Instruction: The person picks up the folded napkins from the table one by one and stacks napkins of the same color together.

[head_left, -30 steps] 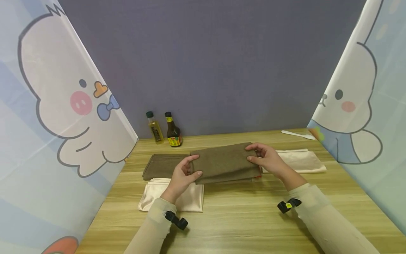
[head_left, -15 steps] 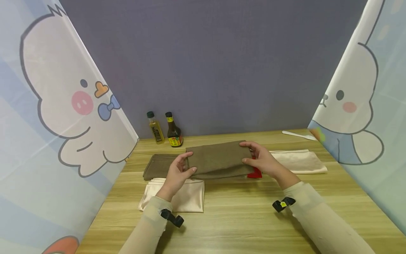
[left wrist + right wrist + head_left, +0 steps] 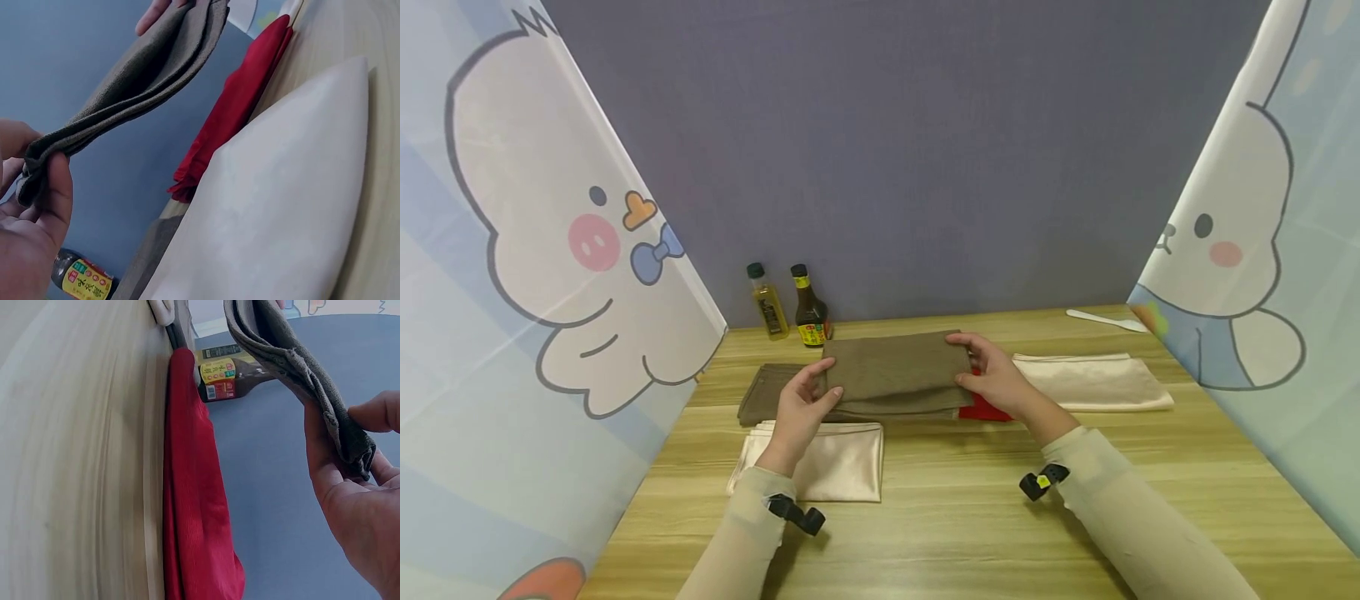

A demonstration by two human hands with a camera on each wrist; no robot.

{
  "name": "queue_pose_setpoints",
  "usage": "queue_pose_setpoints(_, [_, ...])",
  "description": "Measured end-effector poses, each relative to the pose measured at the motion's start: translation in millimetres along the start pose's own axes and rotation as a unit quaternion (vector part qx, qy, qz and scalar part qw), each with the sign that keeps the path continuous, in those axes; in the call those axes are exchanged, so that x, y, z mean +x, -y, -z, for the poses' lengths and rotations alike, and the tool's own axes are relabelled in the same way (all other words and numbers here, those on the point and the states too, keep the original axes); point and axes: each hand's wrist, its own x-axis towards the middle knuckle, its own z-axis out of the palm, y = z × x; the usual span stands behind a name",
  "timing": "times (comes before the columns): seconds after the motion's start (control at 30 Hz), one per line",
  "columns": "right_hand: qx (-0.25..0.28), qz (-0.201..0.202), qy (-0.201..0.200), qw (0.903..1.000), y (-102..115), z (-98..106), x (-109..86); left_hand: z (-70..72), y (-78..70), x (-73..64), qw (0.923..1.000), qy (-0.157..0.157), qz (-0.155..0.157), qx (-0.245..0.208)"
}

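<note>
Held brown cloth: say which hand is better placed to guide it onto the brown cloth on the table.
Probably the left hand: it pinches the held cloth at the end nearer the lying brown cloth; the right hand pinches the opposite end.

Wood-grain tabletop (image 3: 955, 525), pale yellow-brown with darker streaks. Rear left: a clear bottle of yellow liquid (image 3: 768, 308) with a dark green cap and, just beside it, a dark sauce bottle (image 3: 811, 313) with a black cap and a yellow-and-red label, both upright. In front of them lies a folded brown cloth (image 3: 767, 393), partly hidden; nearer the front edge, a folded cream satin cloth (image 3: 850, 462), whether touching the brown one cannot be told. Centre: a folded red cloth (image 3: 194, 500), largely hidden in the head view. Right: a second folded cream cloth (image 3: 1093, 385). Rear right: a slender white utensil (image 3: 1105, 319), lying flat.
</note>
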Motion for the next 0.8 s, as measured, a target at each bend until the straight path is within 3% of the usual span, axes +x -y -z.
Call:
queue_pose_setpoints(0.2, [0.015, 0.017, 0.012, 0.9997, 1.0, -10.2, 5.7, 10.2, 3.9, 0.9, 1.0000, 0.003, 0.000, 0.009])
queue_pose_setpoints(0.37, [0.023, 0.023, 0.022, 0.9992, 1.5, -17.0, 10.3, 19.2, 4.9, 2.1, 0.9999, -0.010, -0.008, -0.009])
queue_pose_setpoints(0.6, [0.032, 0.007, 0.009, 0.9994, 0.7, -33.4, 21.7, 23.2, 2.8, 3.2, 0.9976, -0.064, -0.018, -0.022])
queue_pose_setpoints(0.8, [0.042, 0.017, -0.010, 0.9989, -3.2, -47.5, 31.6, 27.0, 4.8, 4.2, 0.9932, -0.113, -0.011, -0.027])
